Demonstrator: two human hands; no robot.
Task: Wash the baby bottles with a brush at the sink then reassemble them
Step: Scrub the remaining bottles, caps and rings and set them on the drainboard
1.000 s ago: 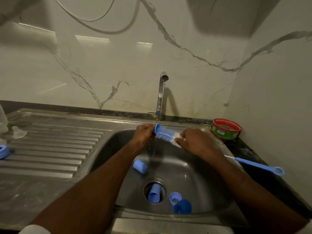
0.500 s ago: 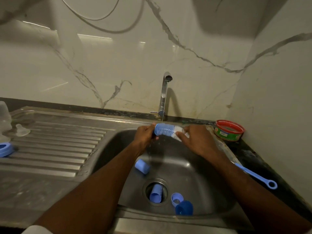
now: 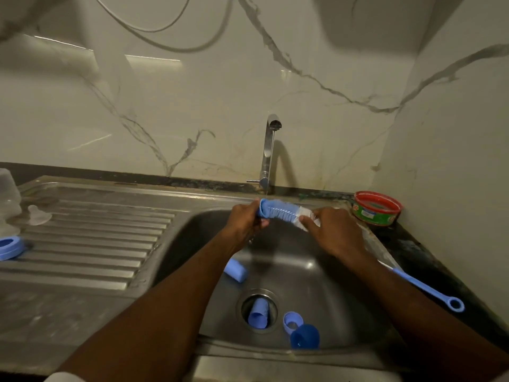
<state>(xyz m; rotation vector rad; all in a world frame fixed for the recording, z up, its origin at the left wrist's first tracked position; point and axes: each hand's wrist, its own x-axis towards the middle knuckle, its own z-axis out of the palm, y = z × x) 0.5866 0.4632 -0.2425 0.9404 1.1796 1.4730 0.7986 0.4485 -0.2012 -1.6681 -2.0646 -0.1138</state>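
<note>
The steel sink unit (image 3: 82, 274) carried a clear bottle (image 3: 9, 194), teat (image 3: 38, 215) and blue ring (image 3: 11, 247) on its drainboard; its basin (image 3: 316, 271) held two blue tubes (image 3: 235, 270), a ring (image 3: 292, 321) and cap (image 3: 305, 337).

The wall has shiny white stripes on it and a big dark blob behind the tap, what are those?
In the head view, the stripes are lamp glare on the glossy marble wall; the blob is the tap's shadow, thrown to its right; the room is dim, and the wide lens bends the sink's edge.
</note>
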